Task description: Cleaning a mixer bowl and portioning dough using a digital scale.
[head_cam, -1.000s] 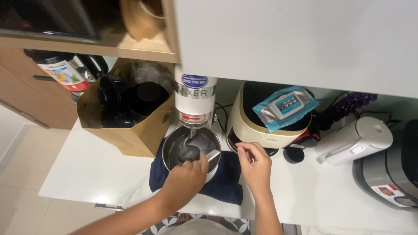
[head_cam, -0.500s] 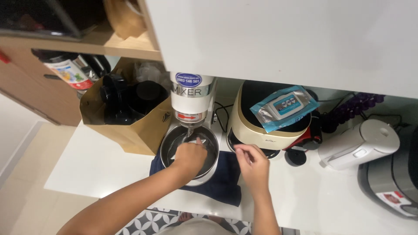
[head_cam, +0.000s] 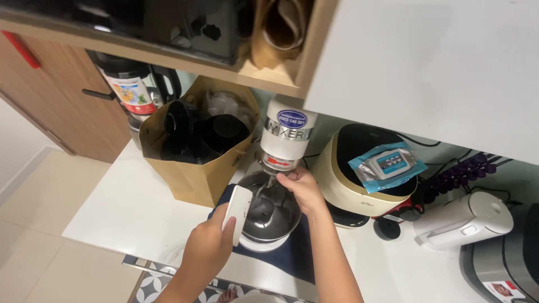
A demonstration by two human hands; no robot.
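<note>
Left hand (head_cam: 209,249) grasping a white scraper (head_cam: 238,213) over the bowl (head_cam: 269,216); right hand (head_cam: 302,188) at the mixer (head_cam: 285,134), grip state unclear, attachment hidden.

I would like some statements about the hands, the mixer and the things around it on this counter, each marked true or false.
1. The left hand holds a flat white scraper at the rim of the steel mixing bowl. True.
2. The right hand rests on the white kettle. False: it is up under the head of the stand mixer, above the bowl; the white kettle stands untouched further right.
3. A blue packet of wipes lies on the lid of the cream cooker. True.
4. The brown paper bag is to the right of the mixer. False: it stands to the left, with dark containers inside.
5. The bowl sits over a dark blue cloth. True.
</note>
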